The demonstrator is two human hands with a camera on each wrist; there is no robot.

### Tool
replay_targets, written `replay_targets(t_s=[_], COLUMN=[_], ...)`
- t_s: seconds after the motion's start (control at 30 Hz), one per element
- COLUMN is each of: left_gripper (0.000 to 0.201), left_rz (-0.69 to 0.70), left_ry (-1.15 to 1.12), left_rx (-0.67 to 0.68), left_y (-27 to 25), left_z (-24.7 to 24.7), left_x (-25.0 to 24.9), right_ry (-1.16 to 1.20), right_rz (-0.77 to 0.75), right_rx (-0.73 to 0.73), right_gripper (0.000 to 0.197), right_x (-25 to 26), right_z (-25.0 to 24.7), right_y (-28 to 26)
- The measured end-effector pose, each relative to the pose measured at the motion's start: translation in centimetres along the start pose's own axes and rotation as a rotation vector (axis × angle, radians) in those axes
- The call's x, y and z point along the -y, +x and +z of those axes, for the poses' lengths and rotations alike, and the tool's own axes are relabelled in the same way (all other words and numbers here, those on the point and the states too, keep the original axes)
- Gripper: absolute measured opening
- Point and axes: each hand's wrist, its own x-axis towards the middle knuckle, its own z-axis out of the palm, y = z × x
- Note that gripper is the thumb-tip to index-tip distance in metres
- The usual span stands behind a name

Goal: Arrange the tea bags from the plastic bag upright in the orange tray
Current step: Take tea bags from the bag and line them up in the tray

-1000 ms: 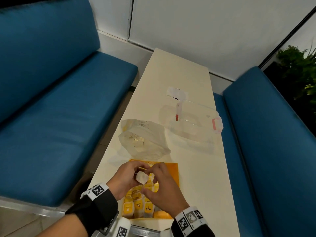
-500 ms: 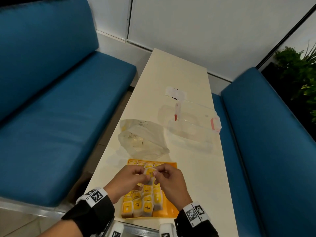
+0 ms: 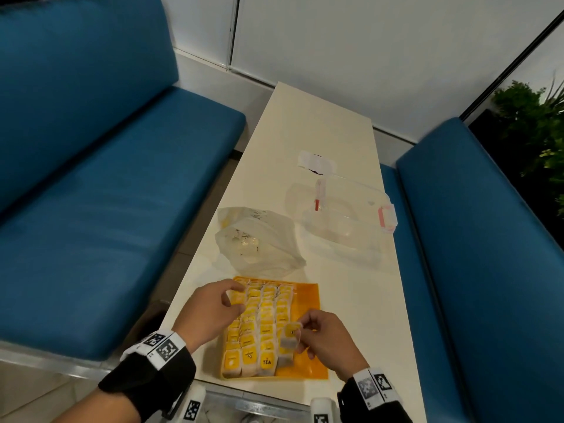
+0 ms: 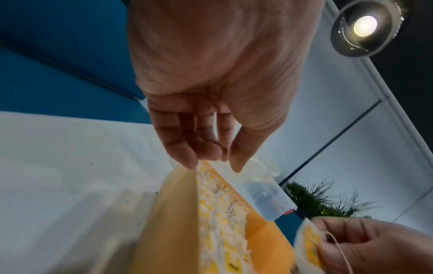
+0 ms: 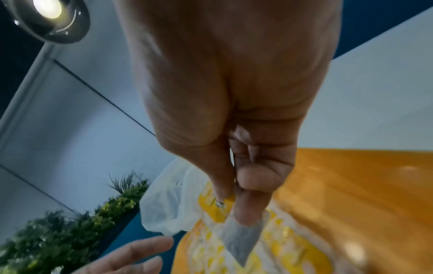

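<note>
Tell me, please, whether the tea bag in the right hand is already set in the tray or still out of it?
Still out: the right hand pinches the tea bag above the orange tray, beside the upright rows.

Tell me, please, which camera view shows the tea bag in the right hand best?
The right wrist view: the tea bag hangs close-up, pinched by the right hand. The head view shows it small over the orange tray; the left wrist view catches a blurred edge.

In my right grip (image 3: 325, 341) the tea bag (image 3: 289, 338) is thin matt paper with a yellow tag; the orange tray (image 3: 308, 296) looks like smooth glossy plastic, the plastic bag (image 3: 262, 239) is crinkled and translucent, and the tabletop (image 3: 320, 123) is smooth cream
</note>
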Motion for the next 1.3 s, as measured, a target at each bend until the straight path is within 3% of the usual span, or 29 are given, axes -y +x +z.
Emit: replay_targets(t_s=[0.13, 0.23, 0.4, 1.0, 1.3], left_gripper=[0.065, 0.068, 0.065, 0.064, 0.063], left_rz=[-0.051, -0.080, -0.113, -0.113, -0.112], left_ry=[0.016, -0.046, -0.092, -0.120, -0.105], left_rx=[0.020, 0.039, 0.079, 0.098, 0.107], left_y=[-0.5, -0.4, -0.2, -0.3, -0.4], left_z=[0.4, 0.7, 0.7, 0.6, 0.5], left_x=[1.4, 1.9, 1.6, 1.8, 1.6], right_ry=[-0.284, -0.455, -0.549, -0.465, -0.369], right_rz=[0.097, 0.097, 0.103, 0.200, 0.222], right_rx=[0.057, 0.054, 0.113, 0.033, -0.005], right_gripper=[0.011, 0.017, 0.032, 0.016, 0.018], right_x=[-2.0, -2.3, -3.0, -3.5, -3.5], right_z=[1.0, 2.1, 3.0, 4.3, 4.5], right_y=[0.2, 0.7, 1.6, 2.6, 2.6])
